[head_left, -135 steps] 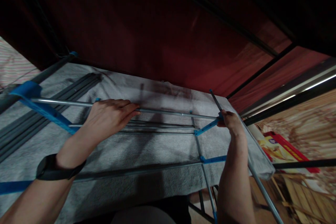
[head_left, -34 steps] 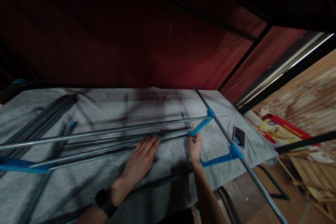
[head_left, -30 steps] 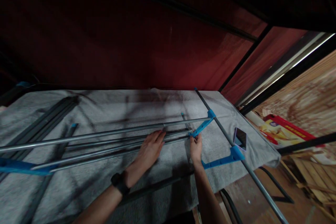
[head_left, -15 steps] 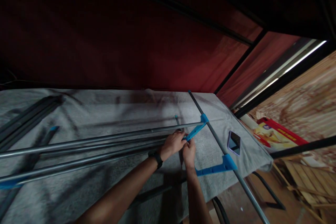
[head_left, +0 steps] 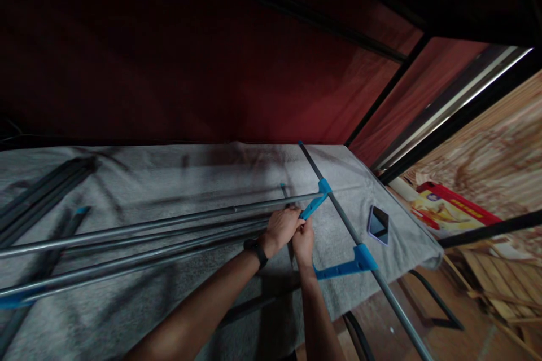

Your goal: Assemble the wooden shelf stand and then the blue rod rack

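Observation:
My left hand (head_left: 281, 230), with a dark band on the wrist, is closed around the lower end of a blue plastic bracket (head_left: 313, 207). My right hand (head_left: 303, 243) pinches the same end from below; the fingertips and whatever lies between them are partly hidden. This bracket joins a long metal tube (head_left: 254, 205) to a grey crossbar (head_left: 345, 219) lying slantwise. Nearer me, a second blue bracket (head_left: 345, 267) sits on that crossbar, its inner end behind my right wrist. More metal tubes (head_left: 169, 264) run leftward from beside my left hand.
Grey cloth (head_left: 220, 180) covers the table. A phone (head_left: 378, 224) lies right of the crossbar. Dark tubes (head_left: 46, 186) rest at the far left. Beyond the table's right edge are a red and yellow box (head_left: 455, 210) and a wooden slatted piece (head_left: 499, 282). Red sheeting (head_left: 237, 84) hangs behind.
The crossbar and brackets appear shifted slightly left and up, while the view has moved a little. Both hands stay at the same bracket end.

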Demonstrator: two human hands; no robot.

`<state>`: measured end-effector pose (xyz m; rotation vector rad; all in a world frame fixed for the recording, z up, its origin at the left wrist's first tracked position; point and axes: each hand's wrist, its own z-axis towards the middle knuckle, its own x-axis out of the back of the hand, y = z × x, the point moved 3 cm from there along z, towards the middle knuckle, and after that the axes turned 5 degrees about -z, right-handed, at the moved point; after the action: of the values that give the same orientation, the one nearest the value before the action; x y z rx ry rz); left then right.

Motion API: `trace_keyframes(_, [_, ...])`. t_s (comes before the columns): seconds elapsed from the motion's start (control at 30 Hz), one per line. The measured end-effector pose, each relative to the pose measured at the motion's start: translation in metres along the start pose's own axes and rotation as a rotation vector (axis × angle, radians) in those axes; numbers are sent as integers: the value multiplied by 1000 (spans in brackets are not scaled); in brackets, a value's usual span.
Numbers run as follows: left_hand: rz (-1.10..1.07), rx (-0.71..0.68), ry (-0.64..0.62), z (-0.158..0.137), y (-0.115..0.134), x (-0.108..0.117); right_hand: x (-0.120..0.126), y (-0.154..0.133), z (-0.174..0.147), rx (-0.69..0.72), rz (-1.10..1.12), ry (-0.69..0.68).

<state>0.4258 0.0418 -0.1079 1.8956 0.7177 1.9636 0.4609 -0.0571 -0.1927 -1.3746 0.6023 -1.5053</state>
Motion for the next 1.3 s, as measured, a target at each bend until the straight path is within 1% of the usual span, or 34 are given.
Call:
trace_keyframes(0.33, [7, 9, 6, -7, 1, -10, 5, -7, 0, -8, -45, 4])
trace_keyframes(0.43, [11, 21, 16, -5, 1, -8, 4, -9, -1, -1, -44, -5])
trace_keyframes(0.6, [19, 33, -3, -2, 3, -6, 4, -10, -2, 0, -44, -3])
trace_keyframes(1.0, [27, 20, 55, -2, 0, -10, 6, -18, -4, 33, -45, -14])
trace_keyframes(1.3, [31, -9, 80, -4, 1, -10, 5, -16, -4, 36, -64, -32])
